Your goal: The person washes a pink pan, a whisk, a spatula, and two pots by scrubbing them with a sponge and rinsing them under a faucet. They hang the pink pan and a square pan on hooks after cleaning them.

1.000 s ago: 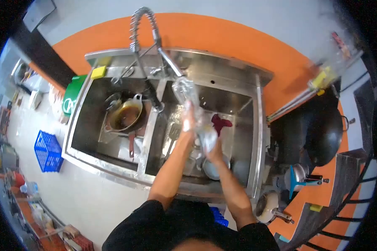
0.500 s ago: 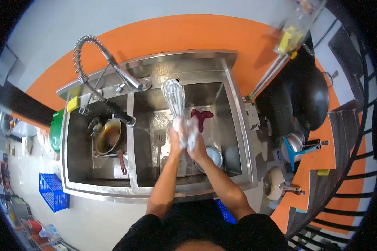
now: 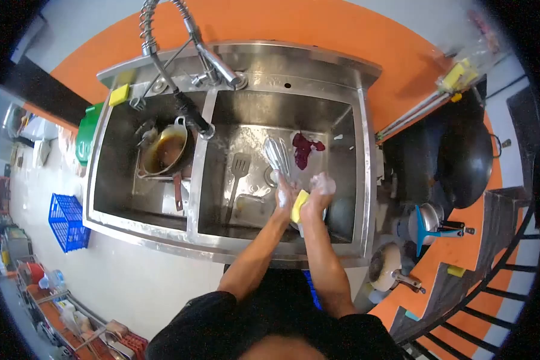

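My left hand (image 3: pixel 285 195) is closed round the handle of a wire whisk (image 3: pixel 276 155), whose loops point up and away inside the right basin. Close beside it, my foam-covered right hand (image 3: pixel 318 195) grips a yellow sponge (image 3: pixel 299 207). Below my hands a round container is mostly hidden. On the basin floor, a slotted turner (image 3: pixel 240 168) lies left of the whisk, and a wet dark red cloth (image 3: pixel 303 150) lies to the right.
A pan (image 3: pixel 168 150) with brownish liquid sits in the left basin. The spring faucet (image 3: pixel 192 111) hangs near the divider. Another yellow sponge (image 3: pixel 119 95) rests on the sink's left rim. A large wok (image 3: pixel 468 165) and pots stand at right; a blue crate (image 3: pixel 68 222) is on the floor.
My right hand has moved off the whisk to its right, and the yellow sponge now shows in it. The whisk's loops sit lower in the basin. The camera view has shifted.
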The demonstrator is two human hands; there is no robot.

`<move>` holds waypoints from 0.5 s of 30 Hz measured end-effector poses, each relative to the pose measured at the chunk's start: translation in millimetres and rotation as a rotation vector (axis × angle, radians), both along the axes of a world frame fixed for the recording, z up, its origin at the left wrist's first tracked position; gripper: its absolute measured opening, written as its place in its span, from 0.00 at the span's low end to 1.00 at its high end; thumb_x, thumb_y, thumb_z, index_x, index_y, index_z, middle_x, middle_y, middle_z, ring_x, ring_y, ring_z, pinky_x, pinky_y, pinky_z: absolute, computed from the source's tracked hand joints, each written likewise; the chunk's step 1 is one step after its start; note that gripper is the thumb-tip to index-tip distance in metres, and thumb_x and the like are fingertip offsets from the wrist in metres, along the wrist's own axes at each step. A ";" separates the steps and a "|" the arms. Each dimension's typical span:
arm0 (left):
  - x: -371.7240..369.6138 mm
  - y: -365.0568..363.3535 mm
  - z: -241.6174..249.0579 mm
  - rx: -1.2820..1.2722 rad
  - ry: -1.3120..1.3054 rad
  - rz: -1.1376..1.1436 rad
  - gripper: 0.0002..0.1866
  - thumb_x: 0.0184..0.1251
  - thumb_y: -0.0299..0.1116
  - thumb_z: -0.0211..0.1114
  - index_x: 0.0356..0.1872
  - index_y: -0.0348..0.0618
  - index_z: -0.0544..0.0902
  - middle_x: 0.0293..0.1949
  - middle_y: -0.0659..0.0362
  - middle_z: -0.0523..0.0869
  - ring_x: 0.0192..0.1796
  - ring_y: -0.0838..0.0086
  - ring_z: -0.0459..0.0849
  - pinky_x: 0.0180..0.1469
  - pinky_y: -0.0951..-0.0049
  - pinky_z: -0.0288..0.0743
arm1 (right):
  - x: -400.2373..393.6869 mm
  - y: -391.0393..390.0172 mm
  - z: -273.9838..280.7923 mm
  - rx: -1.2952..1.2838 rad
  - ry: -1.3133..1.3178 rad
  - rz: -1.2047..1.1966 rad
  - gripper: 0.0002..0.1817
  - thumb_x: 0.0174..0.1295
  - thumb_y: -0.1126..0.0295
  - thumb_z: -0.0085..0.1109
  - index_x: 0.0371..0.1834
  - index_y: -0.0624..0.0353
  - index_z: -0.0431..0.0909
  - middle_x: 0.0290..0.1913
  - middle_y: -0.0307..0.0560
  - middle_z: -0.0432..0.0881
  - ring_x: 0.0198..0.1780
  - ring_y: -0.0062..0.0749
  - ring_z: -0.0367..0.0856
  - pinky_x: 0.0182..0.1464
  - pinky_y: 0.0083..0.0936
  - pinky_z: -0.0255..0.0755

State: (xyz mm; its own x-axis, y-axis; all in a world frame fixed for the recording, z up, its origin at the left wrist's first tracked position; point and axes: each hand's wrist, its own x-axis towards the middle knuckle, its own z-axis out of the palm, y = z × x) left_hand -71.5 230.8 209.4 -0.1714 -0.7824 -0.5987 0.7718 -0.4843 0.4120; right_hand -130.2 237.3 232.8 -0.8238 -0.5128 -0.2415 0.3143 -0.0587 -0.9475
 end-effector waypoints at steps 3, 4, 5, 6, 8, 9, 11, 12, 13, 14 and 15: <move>-12.3 -3.6 -27.2 0.228 -0.003 0.021 0.35 0.59 0.69 0.48 0.40 0.41 0.72 0.25 0.62 0.69 0.21 0.76 0.66 0.23 0.72 0.65 | 2.3 6.0 -4.2 -0.058 -0.158 -0.116 0.07 0.58 0.67 0.52 0.30 0.59 0.70 0.29 0.38 0.70 0.33 0.26 0.70 0.39 0.26 0.65; -15.0 -0.5 -38.5 0.334 -0.119 0.091 0.37 0.55 0.72 0.49 0.37 0.41 0.72 0.23 0.62 0.69 0.20 0.75 0.65 0.21 0.71 0.63 | 0.3 11.2 -11.6 0.052 -0.114 -0.032 0.08 0.59 0.67 0.51 0.31 0.61 0.71 0.30 0.40 0.72 0.33 0.28 0.71 0.40 0.28 0.65; -12.2 5.6 -43.8 0.342 -0.115 0.108 0.37 0.55 0.72 0.49 0.37 0.41 0.72 0.23 0.62 0.69 0.20 0.75 0.65 0.21 0.71 0.63 | -0.3 19.8 -17.9 0.164 -0.070 0.055 0.09 0.60 0.67 0.50 0.33 0.63 0.71 0.32 0.42 0.74 0.34 0.30 0.71 0.41 0.30 0.65; -8.3 12.0 -48.3 0.300 -0.099 -0.011 0.35 0.57 0.70 0.49 0.35 0.41 0.72 0.21 0.63 0.68 0.20 0.76 0.66 0.21 0.72 0.62 | 3.0 31.6 -8.0 0.282 0.440 0.254 0.14 0.62 0.65 0.48 0.37 0.68 0.74 0.35 0.54 0.79 0.37 0.44 0.75 0.43 0.36 0.66; -12.0 20.3 -66.6 0.209 -0.042 -0.080 0.32 0.60 0.67 0.48 0.31 0.43 0.73 0.19 0.64 0.68 0.21 0.77 0.67 0.21 0.73 0.62 | 11.8 46.8 20.2 0.454 0.650 0.443 0.17 0.63 0.62 0.46 0.39 0.68 0.75 0.36 0.59 0.79 0.39 0.50 0.76 0.44 0.38 0.67; -16.6 24.8 -68.4 0.170 0.005 -0.033 0.30 0.62 0.65 0.48 0.30 0.44 0.73 0.18 0.65 0.68 0.21 0.78 0.68 0.21 0.72 0.62 | 14.8 59.8 27.7 0.645 0.856 0.619 0.20 0.65 0.60 0.44 0.40 0.69 0.76 0.37 0.64 0.79 0.42 0.56 0.76 0.45 0.40 0.67; -20.9 39.5 -63.7 -0.047 -0.423 -0.050 0.23 0.68 0.56 0.48 0.31 0.44 0.73 0.18 0.66 0.70 0.22 0.79 0.71 0.21 0.73 0.64 | 7.9 70.7 6.9 0.578 0.845 0.601 0.24 0.67 0.55 0.39 0.37 0.67 0.78 0.35 0.68 0.78 0.42 0.60 0.76 0.43 0.43 0.67; -23.2 49.6 -66.4 -0.036 -0.430 -0.016 0.23 0.68 0.56 0.48 0.31 0.44 0.73 0.18 0.66 0.70 0.22 0.79 0.71 0.21 0.73 0.64 | 0.4 73.5 -7.8 0.553 0.712 0.596 0.24 0.67 0.54 0.39 0.36 0.65 0.77 0.33 0.61 0.77 0.39 0.51 0.75 0.40 0.39 0.67; -25.2 62.0 -71.2 -0.115 -0.405 -0.052 0.19 0.68 0.51 0.49 0.33 0.44 0.74 0.20 0.65 0.72 0.23 0.79 0.73 0.22 0.73 0.66 | -11.7 78.9 -26.7 0.531 0.468 0.575 0.24 0.67 0.52 0.38 0.35 0.63 0.76 0.31 0.54 0.76 0.36 0.43 0.74 0.37 0.35 0.68; -25.0 67.4 -79.4 -0.198 -0.396 -0.066 0.15 0.68 0.45 0.51 0.35 0.44 0.75 0.22 0.64 0.75 0.24 0.79 0.74 0.23 0.74 0.68 | -23.6 83.8 -46.3 0.500 0.216 0.543 0.24 0.67 0.51 0.38 0.35 0.61 0.75 0.30 0.46 0.74 0.32 0.34 0.73 0.34 0.31 0.68; -20.7 65.4 -88.3 -0.281 -0.406 -0.058 0.11 0.68 0.40 0.52 0.36 0.44 0.76 0.24 0.63 0.77 0.24 0.79 0.75 0.24 0.74 0.70 | -33.5 88.1 -61.8 0.494 0.090 0.548 0.24 0.68 0.49 0.37 0.34 0.59 0.74 0.28 0.39 0.73 0.29 0.25 0.72 0.32 0.28 0.68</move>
